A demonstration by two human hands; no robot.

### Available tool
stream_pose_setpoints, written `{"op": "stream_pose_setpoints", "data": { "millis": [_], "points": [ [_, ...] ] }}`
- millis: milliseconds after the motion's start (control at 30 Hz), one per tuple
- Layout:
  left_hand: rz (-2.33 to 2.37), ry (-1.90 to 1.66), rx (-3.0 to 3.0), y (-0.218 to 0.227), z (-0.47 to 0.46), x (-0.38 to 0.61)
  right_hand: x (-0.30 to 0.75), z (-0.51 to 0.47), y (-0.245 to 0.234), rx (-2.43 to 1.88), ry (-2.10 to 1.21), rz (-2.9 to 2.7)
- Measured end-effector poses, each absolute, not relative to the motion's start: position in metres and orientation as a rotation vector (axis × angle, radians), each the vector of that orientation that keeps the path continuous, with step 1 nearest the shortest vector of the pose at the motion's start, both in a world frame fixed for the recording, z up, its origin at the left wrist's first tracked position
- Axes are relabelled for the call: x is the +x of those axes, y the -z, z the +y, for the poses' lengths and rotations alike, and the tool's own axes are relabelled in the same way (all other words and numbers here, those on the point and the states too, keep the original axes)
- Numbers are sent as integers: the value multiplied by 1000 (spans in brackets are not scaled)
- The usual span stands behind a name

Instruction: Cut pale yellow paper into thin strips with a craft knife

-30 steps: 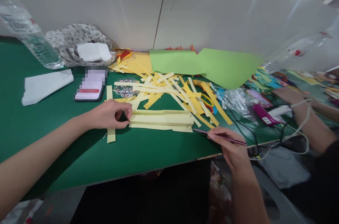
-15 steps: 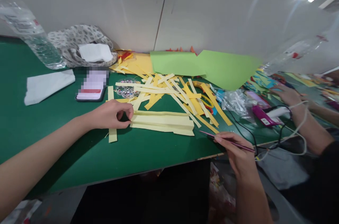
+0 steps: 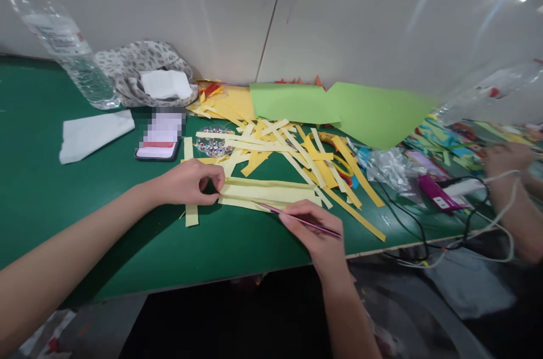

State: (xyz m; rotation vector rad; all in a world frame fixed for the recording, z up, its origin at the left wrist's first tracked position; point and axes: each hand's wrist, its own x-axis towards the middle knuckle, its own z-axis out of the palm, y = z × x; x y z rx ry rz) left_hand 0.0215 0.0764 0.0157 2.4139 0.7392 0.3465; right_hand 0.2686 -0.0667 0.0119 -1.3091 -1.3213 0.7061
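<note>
My left hand (image 3: 190, 182) rests on the green table (image 3: 51, 200), with thumb and fingers pinched on the left end of a stack of pale yellow paper strips (image 3: 271, 193). My right hand (image 3: 316, 232) is closed around a thin pink stick (image 3: 297, 219), held like a pen. The stick's tip lies on the lower edge of the strip stack. A loose heap of yellow strips (image 3: 297, 150) lies just behind the stack.
A phone (image 3: 160, 135), a white tissue (image 3: 93, 134), a water bottle (image 3: 63, 37) and a patterned pouch (image 3: 139, 68) lie at the left. Green paper sheets (image 3: 339, 107) lean at the back. Another person's hand (image 3: 507, 158), cables and a pink device (image 3: 436, 195) are at the right.
My right hand has moved left with the pink stick, from off the stack's right end onto its lower edge. My left hand keeps its pinch on the strips.
</note>
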Motion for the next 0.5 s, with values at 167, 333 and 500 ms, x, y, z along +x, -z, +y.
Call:
{"op": "stream_pose_setpoints", "data": {
  "millis": [167,333,500],
  "points": [
    [739,-343,2404,-16,77,20,245,-51,-10,-1346,-791,-1351],
    [750,-330,2398,-17,76,21,252,-49,-9,-1394,-843,-1311],
    [745,-329,2400,-18,76,21,274,-54,-8,-1452,-850,-1240]
  ]
}}
